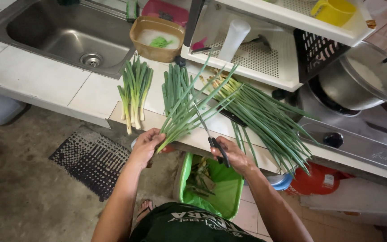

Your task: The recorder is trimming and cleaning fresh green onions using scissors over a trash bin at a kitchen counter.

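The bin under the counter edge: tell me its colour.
Bright green bin, seen clearly in the head view, below the right hand.

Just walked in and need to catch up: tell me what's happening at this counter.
A person stands at a tiled counter trimming green onions. The left hand grips a bunch of green stalks by its lower end, while the right hand holds scissors against it. Two trimmed bundles lie on the counter, a larger uncut pile to the right, and a green-lined bin sits below the hands.
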